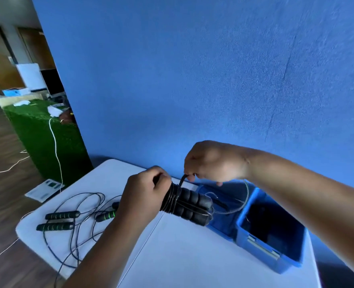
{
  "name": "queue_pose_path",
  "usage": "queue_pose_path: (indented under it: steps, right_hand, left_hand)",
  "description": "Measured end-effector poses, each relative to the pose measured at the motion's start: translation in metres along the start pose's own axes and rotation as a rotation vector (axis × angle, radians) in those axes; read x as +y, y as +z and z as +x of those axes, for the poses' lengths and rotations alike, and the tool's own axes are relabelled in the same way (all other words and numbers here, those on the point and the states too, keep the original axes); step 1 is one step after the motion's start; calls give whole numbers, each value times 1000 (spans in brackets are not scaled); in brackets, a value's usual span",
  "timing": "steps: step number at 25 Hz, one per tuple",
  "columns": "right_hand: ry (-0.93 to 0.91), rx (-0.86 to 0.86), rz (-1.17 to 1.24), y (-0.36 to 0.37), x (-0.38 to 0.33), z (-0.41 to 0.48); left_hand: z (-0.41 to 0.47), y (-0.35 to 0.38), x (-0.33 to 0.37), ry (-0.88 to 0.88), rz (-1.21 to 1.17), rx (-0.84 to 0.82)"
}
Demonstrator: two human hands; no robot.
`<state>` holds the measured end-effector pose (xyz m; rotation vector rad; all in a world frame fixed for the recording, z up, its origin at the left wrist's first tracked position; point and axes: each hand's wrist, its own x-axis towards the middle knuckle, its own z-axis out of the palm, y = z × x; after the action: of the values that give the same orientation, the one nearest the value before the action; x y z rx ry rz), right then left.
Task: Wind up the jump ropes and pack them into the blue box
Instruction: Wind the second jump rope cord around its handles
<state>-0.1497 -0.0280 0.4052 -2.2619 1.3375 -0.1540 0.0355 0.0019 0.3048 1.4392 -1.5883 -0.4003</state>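
Note:
My left hand [145,193] grips a pair of black foam jump-rope handles [192,206] held together above the white table [182,256], with several turns of thin cord wound round them. My right hand [211,163] hovers just above and pinches the cord's end, and a loose loop of it trails over the blue box [273,231]. The box stands open at the right, its inside dark. More jump ropes [61,220] with black handles banded in green lie loose on the table's left part, cords tangled.
The box's blue lid [219,223] lies flat between the held handles and the box. A blue wall runs right behind the table. Left of the table are wooden floor, white cables, a paper sheet [45,190] and a green turf block [41,138].

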Motion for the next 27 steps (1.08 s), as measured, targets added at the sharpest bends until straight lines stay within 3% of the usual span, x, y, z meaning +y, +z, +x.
queue_pose_path:
  steps: [3, 7, 10, 14, 16, 19, 24, 27]
  right_hand:
    - [48, 44, 388, 40, -5, -21]
    - [-31, 223, 940, 120, -6, -38]
    - [-94, 285, 1093, 169, 9, -30]
    - [-142, 139, 1184, 183, 51, -14]
    - [-131, 120, 1092, 158, 84, -8]
    - [-158, 106, 732, 92, 114, 1]
    - [-205, -20, -120, -11, 70, 10]
    - [-167, 57, -279, -32, 41, 3]
  left_hand:
    - [9, 1, -12, -34, -15, 167]
    - [23, 8, 3, -127, -90, 309]
    - [27, 18, 15, -238, -288, 304]
    - [20, 24, 22, -324, -410, 221]
    - [14, 22, 23, -372, -427, 150]
    - [9, 16, 25, -299, -355, -3]
    - [11, 9, 22, -107, -229, -223]
    - [16, 10, 13, -37, -76, -181]
